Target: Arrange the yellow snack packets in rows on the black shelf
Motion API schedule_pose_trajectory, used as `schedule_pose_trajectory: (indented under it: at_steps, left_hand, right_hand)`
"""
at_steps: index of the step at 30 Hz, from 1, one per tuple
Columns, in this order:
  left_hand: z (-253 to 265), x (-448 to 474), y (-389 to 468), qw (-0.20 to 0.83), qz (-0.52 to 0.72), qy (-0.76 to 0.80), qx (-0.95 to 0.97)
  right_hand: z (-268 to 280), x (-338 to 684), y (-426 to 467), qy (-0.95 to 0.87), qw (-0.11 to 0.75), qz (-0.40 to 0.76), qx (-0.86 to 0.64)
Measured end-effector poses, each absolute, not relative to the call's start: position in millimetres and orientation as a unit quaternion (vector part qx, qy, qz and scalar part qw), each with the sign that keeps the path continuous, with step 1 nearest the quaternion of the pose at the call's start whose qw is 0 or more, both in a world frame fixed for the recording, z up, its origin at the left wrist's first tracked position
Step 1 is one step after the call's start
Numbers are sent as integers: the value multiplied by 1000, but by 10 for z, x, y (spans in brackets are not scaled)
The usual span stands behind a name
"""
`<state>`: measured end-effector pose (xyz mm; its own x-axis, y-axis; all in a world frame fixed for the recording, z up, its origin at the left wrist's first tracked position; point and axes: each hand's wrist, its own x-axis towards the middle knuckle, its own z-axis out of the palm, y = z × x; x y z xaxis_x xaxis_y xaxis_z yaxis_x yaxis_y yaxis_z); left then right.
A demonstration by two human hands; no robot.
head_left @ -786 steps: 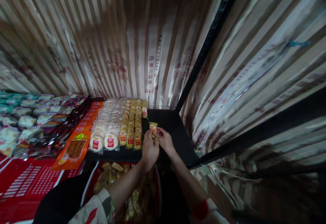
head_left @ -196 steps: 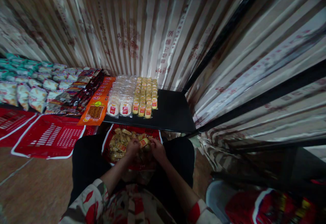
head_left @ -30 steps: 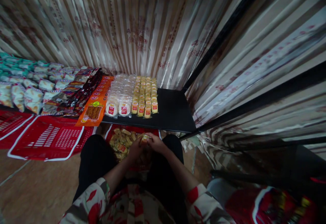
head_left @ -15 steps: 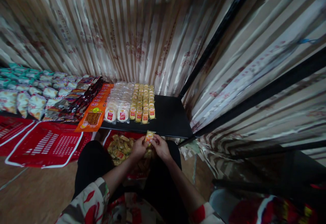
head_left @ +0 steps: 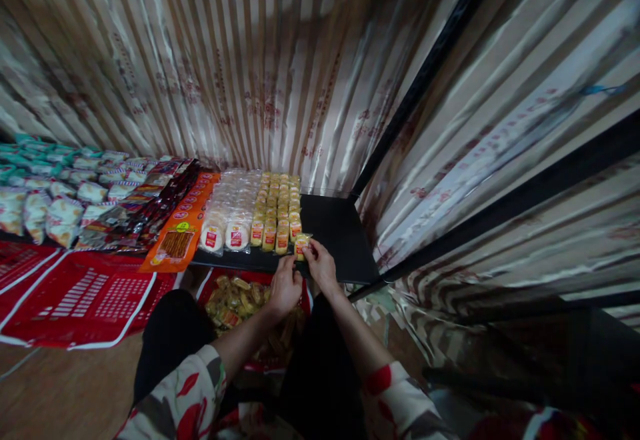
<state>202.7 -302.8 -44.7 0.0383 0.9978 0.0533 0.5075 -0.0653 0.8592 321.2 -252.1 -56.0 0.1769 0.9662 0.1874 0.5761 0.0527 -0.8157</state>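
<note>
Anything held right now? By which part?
Yellow packet, pinched at its right edge by the right hand; whether the left hand touches it is unclear.

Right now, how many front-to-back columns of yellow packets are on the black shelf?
4: the first column beside the white packets, then, going right, the second column, third column and fourth column. The held packet is not counted; packets at the back may be hidden.
</note>
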Motion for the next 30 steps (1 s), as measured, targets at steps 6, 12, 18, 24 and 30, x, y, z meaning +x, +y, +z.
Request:
schedule_pose_trajectory:
  at_steps: [6, 12, 18, 24, 30]
  left_hand:
    - [-471, 2037, -2944, 337, 358, 585, 645]
    - [-505, 2032, -2916, 336, 356, 585, 647]
    - [-555, 2039, -2890, 340, 353, 591, 640]
    - [-553, 2026, -2872, 316, 360, 593, 648]
    - [-611, 2018, -2844, 317, 361, 584, 654]
  right_hand:
    - [-492, 3132, -2392, -608, 392, 219, -655]
    - [-425, 3131, -2334, -629, 368, 211, -651]
    - [-531, 3084, -2322, -612, 402, 225, -643]
    - [-639, 3062, -2353, -596, 443, 242, -624]
    - [-698, 3065, -2372, -583, 464, 273, -609]
